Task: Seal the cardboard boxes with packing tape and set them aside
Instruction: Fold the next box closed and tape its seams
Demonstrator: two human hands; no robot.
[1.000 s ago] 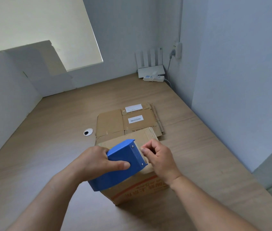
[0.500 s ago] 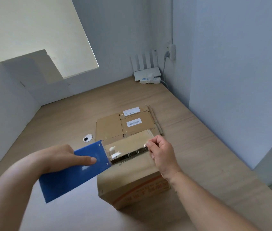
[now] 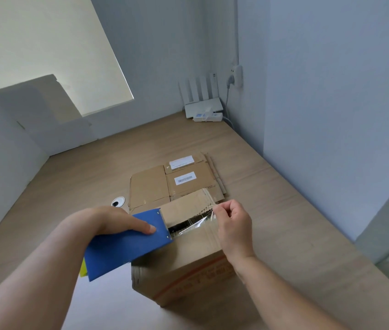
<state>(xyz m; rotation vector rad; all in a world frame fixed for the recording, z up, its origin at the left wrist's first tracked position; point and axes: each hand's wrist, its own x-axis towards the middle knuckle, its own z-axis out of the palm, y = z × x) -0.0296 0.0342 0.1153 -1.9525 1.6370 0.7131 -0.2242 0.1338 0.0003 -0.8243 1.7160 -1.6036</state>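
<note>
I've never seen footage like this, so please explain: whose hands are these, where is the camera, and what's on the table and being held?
No machine here: a person's two bare hands, filmed by one wide-angle camera worn on their head, looking down. The left hand grips a blue tape dispenser; the right hand pinches the end of the clear tape, stretched over a cardboard box on the wooden table. Behind the box lies flattened cardboard with white labels; a white router sits in the far corner.
</note>
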